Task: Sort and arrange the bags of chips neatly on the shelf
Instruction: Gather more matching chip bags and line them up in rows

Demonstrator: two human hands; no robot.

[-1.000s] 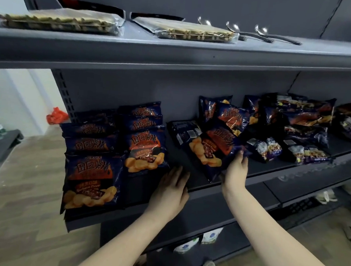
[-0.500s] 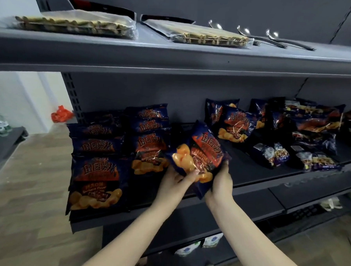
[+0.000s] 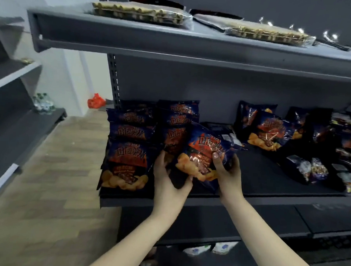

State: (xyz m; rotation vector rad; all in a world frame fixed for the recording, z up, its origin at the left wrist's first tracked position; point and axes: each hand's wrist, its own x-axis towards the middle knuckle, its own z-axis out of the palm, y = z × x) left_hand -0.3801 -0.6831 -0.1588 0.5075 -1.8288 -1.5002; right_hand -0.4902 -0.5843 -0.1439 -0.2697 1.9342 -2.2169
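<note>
Grey shelf (image 3: 269,178), middle tier: bag (image 3: 205,152) gripped at its lower corners by left hand (image 3: 168,179) and right hand (image 3: 227,172), tilted beside second stack (image 3: 177,116); placing step judged in hand, next calling for squaring onto that stack.

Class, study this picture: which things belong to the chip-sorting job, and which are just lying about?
Job: held chip bag, gripped by left hand and right hand; stacked chip bags at left; loose chip bags at right; middle shelf.
Lying about: flat packs on top shelf; orange bag on floor; bottles on side rack.
</note>
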